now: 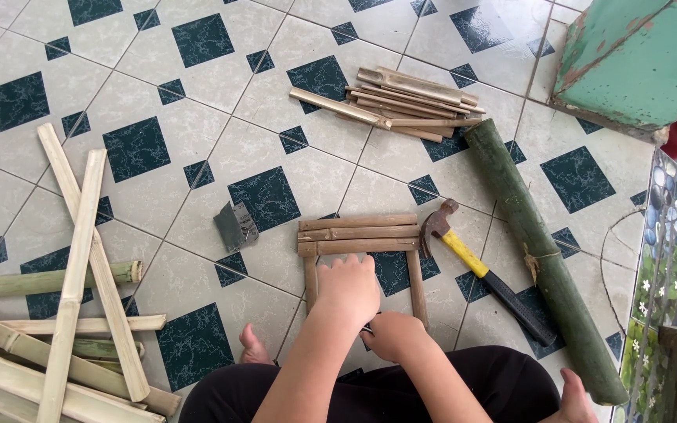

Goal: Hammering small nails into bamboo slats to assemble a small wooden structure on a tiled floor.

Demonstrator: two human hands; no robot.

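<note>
— Tiled floor, pale with dark diamond insets, is carrying everything; the person is sitting at its near edge. What are the hands doing?

— The left hand is lying palm-down on the small bamboo frame, fingers curled over the lowest of its three cross slats, pinning it. The right hand is closing into a fist around something small and dark just below (I cannot tell what it is).

— Where is the frame lying?

— Near the middle of the floor's near edge, just in front of the knees, with a yellow-handled claw hammer just beside its right rail and a long green bamboo pole beyond that.

— How would the frame be handling?

— Light and stiff, I'm judging, but the thin slats could be splitting along the grain; gripping by the two side rails looks safest.

— Anything else?

— A bundle of cut slats toward the far edge, a grey blade to the frame's left, long split bamboo strips at the left edge.
</note>
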